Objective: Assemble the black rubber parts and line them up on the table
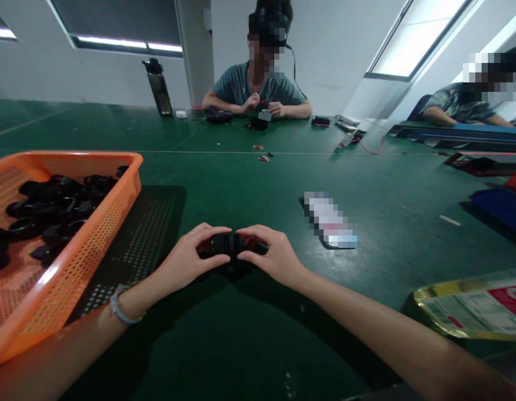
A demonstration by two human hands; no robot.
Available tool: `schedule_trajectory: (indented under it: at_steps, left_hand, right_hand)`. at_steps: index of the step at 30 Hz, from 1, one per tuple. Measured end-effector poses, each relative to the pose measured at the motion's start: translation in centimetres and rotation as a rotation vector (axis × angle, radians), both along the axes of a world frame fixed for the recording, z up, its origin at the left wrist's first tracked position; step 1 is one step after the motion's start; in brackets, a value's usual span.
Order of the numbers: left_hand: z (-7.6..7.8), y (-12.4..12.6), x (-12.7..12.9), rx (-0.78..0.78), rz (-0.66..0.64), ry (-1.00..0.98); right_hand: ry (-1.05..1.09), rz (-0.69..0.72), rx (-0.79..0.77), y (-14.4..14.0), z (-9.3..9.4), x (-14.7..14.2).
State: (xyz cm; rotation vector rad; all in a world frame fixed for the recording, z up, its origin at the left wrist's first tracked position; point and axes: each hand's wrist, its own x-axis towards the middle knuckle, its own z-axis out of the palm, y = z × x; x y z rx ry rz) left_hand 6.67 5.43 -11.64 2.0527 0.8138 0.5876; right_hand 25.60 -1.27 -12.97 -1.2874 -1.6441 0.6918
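Observation:
Between my two hands is a small black cylindrical part (225, 244), just above the green table or resting on it; I cannot tell which. My left hand (198, 245) grips its left end between thumb and fingers. The thumb and fingers of my right hand (271, 249) close round its right end. Left of my hands stands an orange perforated basket (137, 167) holding several similar-looking black parts (53, 206). The exact kind of these parts is not clear.
A phone (331, 220) lies right of my hands, with a gold-edged packet (471, 306) nearer. Across the green table (249, 184), a co-worker (258, 89) handles small parts, beside a dark bottle (159, 89). Another person (458, 106) sits at far right.

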Motion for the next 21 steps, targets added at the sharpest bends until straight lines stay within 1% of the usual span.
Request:
schedule_trajectory:
  at_steps: [9, 15, 21]
  left_hand:
    - [-0.17, 0.10, -0.11, 0.022, -0.004, 0.013]
    - [0.15, -0.06, -0.04, 0.004, 0.003, 0.013]
    - [0.30, -0.12, 0.02, -0.023, 0.000, -0.004]
  right_hand:
    - [-0.013, 0.008, -0.002, -0.05, 0.20, 0.08]
    - [0.000, 0.013, -0.021, -0.11, 0.21, 0.08]
    - [0.008, 0.036, -0.006, -0.15, 0.28, 0.17]
